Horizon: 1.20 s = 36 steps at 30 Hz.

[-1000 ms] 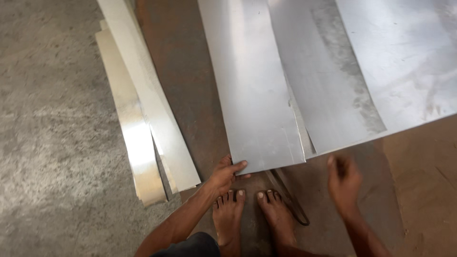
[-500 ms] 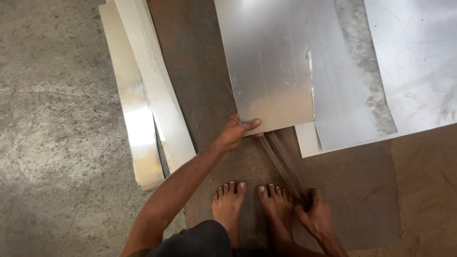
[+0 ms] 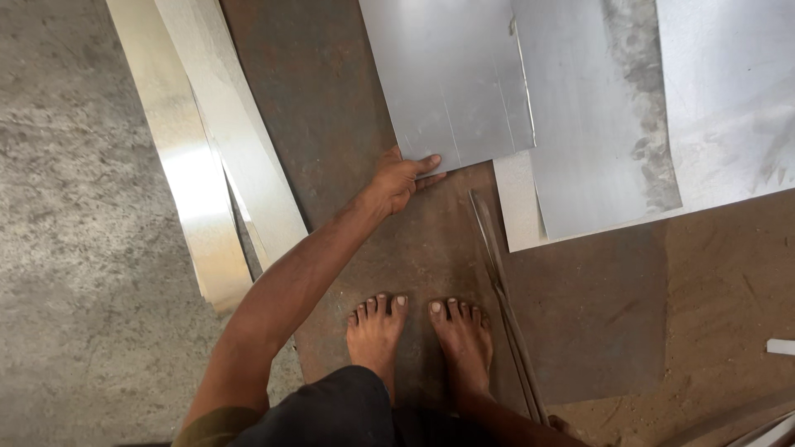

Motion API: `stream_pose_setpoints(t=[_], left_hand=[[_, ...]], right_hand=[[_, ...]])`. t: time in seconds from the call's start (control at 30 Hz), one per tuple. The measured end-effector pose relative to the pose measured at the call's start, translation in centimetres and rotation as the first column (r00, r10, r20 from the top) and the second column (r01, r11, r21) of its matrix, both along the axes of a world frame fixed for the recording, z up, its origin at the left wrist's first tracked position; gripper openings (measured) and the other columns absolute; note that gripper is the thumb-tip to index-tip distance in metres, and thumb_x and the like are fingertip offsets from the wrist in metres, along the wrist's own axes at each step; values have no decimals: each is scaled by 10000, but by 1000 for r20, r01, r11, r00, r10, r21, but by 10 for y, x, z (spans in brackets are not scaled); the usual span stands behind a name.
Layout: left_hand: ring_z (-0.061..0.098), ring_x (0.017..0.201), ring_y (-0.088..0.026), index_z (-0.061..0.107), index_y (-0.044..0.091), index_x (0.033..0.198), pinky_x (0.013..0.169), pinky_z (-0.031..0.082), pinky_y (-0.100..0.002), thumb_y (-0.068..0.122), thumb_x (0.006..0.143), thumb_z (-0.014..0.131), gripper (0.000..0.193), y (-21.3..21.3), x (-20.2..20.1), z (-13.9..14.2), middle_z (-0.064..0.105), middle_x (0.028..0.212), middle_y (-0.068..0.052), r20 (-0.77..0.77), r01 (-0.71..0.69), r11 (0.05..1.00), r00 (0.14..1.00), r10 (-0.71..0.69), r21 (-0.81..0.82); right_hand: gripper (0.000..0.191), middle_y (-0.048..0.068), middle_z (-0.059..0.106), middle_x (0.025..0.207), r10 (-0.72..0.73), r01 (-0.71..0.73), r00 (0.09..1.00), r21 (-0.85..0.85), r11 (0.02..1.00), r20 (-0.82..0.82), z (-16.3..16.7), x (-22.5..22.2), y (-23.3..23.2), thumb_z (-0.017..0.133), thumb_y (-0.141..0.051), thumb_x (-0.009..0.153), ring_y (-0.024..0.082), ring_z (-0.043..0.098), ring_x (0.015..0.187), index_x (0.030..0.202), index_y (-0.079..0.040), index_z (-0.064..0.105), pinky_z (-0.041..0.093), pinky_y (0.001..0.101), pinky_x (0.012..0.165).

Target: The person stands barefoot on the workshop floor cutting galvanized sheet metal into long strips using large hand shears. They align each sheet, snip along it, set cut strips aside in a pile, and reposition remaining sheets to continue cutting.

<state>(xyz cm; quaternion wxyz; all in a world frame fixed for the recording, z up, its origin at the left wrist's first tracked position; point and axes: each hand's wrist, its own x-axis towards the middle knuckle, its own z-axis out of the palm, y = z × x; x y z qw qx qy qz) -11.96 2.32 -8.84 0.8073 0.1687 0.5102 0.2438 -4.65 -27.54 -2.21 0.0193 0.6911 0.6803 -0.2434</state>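
Head camera looks straight down past our bare feet (image 3: pixel 418 339), which stand side by side on a dark rusty plate (image 3: pixel 331 124) laid over the grey concrete floor (image 3: pixel 74 248). To our left, long shiny metal strips (image 3: pixel 207 174) lie stacked lengthwise, partly on the plate and partly on the concrete. Ahead and to our right, several wide grey sheets (image 3: pixel 604 132) overlap one another, the farthest right one dull and stained. A thin dark metal sliver (image 3: pixel 501 281) runs along the plate just right of our right foot, between us and those sheets. Our left hand (image 3: pixel 397 182) reaches forward and grips the near left corner of the nearest metal sheet (image 3: pixel 447 74), thumb lying on top of the sheet's edge and fingers curled beneath it, so the corner sits pinched inside a nearly closed hand. Our right hand (image 3: pixel 561 427) shows only as a sliver at the bottom edge by the dark strip; we cannot tell how it is held. No labels or packages show.
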Motion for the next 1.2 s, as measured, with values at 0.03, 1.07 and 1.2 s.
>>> stream_pose_setpoints(t=[0.03, 1.07, 1.2], left_hand=[[668, 1147, -292, 480, -5, 1316, 930, 626, -412, 0, 870, 718, 505, -4, 1, -3, 614, 1285, -183, -4, -18, 1000, 1000, 18, 1], [616, 1244, -328, 332, 26, 1357, 1000, 571, -427, 15, 872, 700, 609, -43, 12, -15, 549, 1332, -230, 89, 25, 995, 996, -17, -92], [667, 1163, -315, 457, -1, 1324, 913, 659, -426, 125, 891, 731, 527, -38, 14, -6, 622, 1279, -224, -20, 10, 999, 1000, -11, -49]], right_hand=[[473, 229, 618, 1313, -6, 9, 999, 95, 995, -37, -3, 5, -7, 505, -225, 947, 420, 572, 1218, 1369, -24, 578, 418, 526, 1036], [431, 177, 651, 1097, -844, 468, 469, -736, 488, -262, -24, 142, -216, 569, -341, 1016, 268, 647, 933, 1334, -65, 474, 584, 430, 805], [606, 97, 690, 1096, -908, 551, 358, -737, 392, -216, -37, 146, -225, 536, -387, 932, 183, 692, 951, 1460, -129, 389, 551, 379, 816]])
